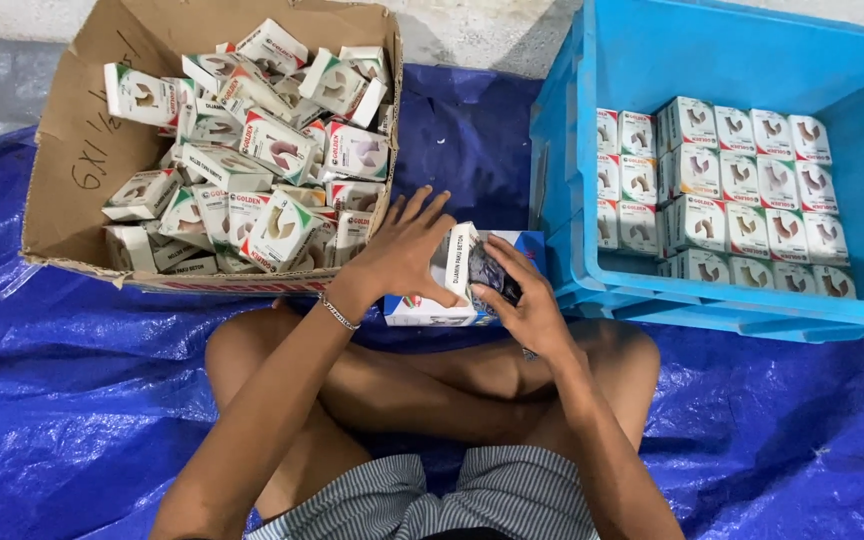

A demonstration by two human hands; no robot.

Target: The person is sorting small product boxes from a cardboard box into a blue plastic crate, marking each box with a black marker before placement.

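My left hand (402, 250) and right hand (522, 300) are both clamped on one small white carton (460, 262), held over the blue tarp (82, 400) between the cardboard box (77, 150) of loose cartons and the blue crate (712, 60) of stacked ones

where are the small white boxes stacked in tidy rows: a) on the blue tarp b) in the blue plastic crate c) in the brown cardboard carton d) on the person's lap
b: the small white boxes stand in neat rows inside the blue plastic crate, while those in the brown cardboard carton lie jumbled.
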